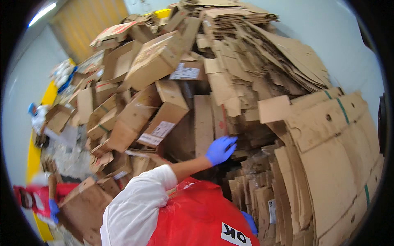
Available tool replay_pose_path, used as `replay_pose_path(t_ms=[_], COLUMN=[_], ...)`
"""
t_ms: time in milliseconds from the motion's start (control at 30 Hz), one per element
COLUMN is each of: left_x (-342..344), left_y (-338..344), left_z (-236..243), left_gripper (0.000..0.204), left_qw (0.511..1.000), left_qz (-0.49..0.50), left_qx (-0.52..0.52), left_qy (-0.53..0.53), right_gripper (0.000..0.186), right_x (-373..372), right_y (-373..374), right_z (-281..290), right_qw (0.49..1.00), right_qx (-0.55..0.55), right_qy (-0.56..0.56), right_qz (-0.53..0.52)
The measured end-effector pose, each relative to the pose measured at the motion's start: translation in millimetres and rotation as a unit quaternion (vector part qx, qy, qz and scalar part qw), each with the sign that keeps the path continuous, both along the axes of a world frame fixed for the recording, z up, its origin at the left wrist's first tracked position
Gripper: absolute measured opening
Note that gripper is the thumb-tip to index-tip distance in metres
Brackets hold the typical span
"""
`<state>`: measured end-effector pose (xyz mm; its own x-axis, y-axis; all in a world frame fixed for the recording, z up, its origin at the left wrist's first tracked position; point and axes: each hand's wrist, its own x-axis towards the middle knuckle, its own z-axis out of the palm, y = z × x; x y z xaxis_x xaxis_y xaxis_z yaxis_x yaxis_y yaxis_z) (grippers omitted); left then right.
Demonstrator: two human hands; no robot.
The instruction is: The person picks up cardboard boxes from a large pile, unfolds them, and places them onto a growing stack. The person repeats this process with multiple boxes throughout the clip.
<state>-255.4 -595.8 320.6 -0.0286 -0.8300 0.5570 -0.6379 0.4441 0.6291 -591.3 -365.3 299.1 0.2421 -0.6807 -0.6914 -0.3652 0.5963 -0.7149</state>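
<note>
My left hand (221, 150), in a blue glove, reaches out over the cardboard heap with its fingers extended and nothing visible in them. Just beyond it stand upright brown cardboard panels (204, 119), and a dark gap lies to its right. Only a blue-gloved bit of my right hand (249, 222) shows past the red apron (191, 217). It is beside a row of flattened cardboard boxes (262, 201) standing on edge; its fingers are hidden.
Tossed open boxes (152, 61) pile up ahead and to the left. Flattened cardboard stacks (287, 61) lean at the far right, with large strapped sheets (332, 131) nearer. At the lower left, a co-worker in red (41, 201) is beside a big box (86, 209).
</note>
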Motion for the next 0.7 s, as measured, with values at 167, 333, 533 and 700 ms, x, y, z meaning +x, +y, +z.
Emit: replay_pose_path(t_ms=[167,333,533,700], left_x=[164.4,257.8,217.6,211.1], left_y=[220.3,523.9,598.8,581.6], left_z=[-109.4,-162.8,-150.5,-203.6], left_gripper=[0.06,0.051,0.057,0.062], left_qw=[0.771,0.474,0.471,0.606], left_qz=[0.062,0.488,0.539,0.456], left_qx=[0.611,0.732,0.683,0.613], left_qy=[-0.169,-0.021,0.148,0.222], right_gripper=[0.04,0.043,0.041,0.042], right_x=[23.8,67.5,98.0,104.2], right_y=[-39.1,-60.3,-77.5,-75.1], right_z=[-112.3,-150.8,-171.7,-180.1], right_qw=[0.951,0.978,0.956,0.915], right_qx=[-0.155,-0.078,-0.063,-0.069], right_qy=[0.078,0.044,0.1,0.155], right_qz=[0.254,0.189,0.27,0.366])
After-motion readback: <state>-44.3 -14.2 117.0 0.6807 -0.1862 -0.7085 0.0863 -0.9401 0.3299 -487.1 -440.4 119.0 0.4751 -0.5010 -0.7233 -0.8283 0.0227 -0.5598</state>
